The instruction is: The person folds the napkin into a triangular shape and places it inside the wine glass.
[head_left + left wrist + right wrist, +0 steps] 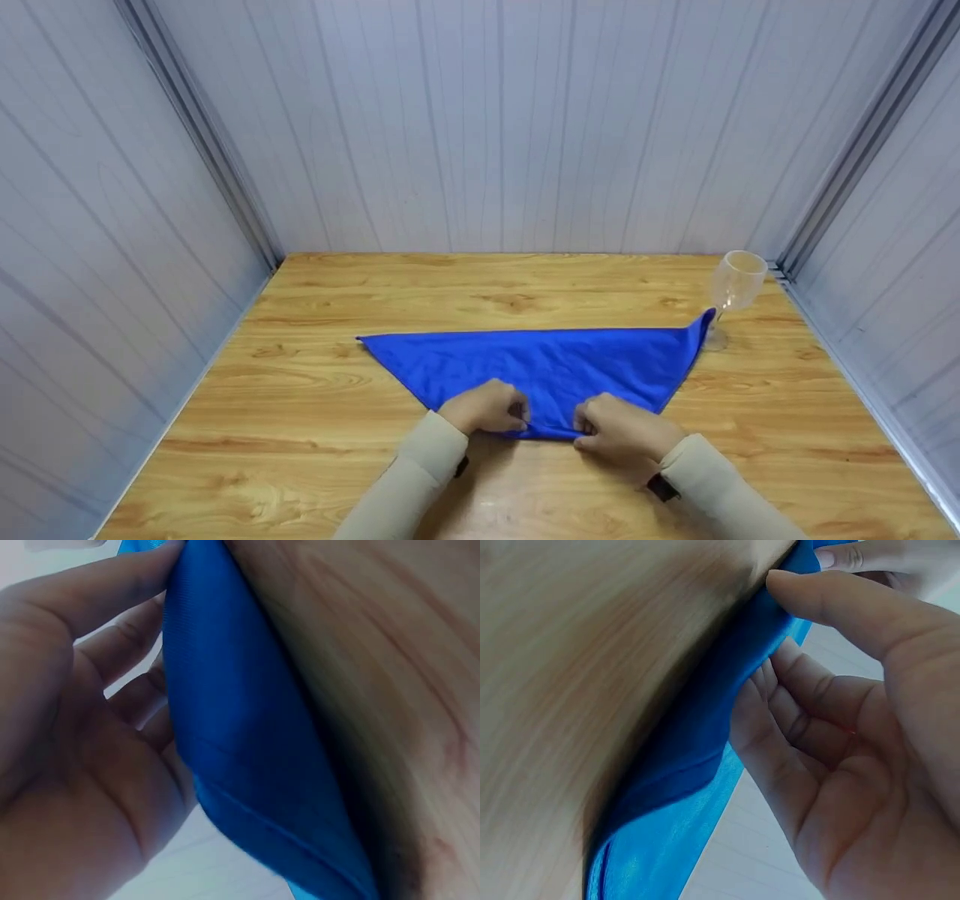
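A blue cloth (547,364) folded into a triangle lies on the wooden table (300,420), its long edge away from me and its point toward me. My left hand (491,409) pinches the near corner from the left; thumb and fingers close on the cloth (247,750) in the left wrist view. My right hand (611,427) pinches the same corner from the right, with the cloth (705,757) between thumb and curled fingers. The two hands are a few centimetres apart.
A clear wine glass (733,289) stands at the back right of the table, just behind the cloth's right tip. Grey panel walls (480,127) enclose the table on the left, back and right.
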Motion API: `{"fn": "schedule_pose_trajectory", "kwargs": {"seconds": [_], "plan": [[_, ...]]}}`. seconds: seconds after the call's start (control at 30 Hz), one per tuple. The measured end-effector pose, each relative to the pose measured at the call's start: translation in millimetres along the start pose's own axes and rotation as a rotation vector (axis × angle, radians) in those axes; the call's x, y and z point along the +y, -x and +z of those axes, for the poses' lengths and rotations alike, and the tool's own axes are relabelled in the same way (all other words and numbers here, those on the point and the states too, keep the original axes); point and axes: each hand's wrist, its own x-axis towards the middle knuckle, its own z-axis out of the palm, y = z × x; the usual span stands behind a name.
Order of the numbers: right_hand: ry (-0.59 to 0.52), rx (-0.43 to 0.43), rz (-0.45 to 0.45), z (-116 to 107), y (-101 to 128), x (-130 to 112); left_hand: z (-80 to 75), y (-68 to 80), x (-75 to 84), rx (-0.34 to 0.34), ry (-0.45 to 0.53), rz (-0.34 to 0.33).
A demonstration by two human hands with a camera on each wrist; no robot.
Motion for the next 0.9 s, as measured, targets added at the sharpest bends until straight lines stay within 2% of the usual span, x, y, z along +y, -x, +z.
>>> {"fn": "schedule_pose_trajectory", "kwargs": {"seconds": [0.1, 0.5, 0.7, 0.9], "plan": [[0.004, 0.006, -0.028, -0.3, -0.5, 0.3, -0.1, -0.6, -0.4, 0.002, 0.016, -0.014], [0.069, -0.025, -0.125, -4.9, -4.1, 3.9, 1.1, 1.6, -0.6, 0.035, 0.003, 0.019], [0.05, -0.062, -0.1, -5.3, -6.4, 2.7, 1.9, 2.4, -1.2, 0.023, 0.014, 0.014], [-0.02, -0.054, -0.065, -2.4, -8.3, 7.5, 3.5, 0.8, -2.6, 0.001, 0.013, -0.008]]}}
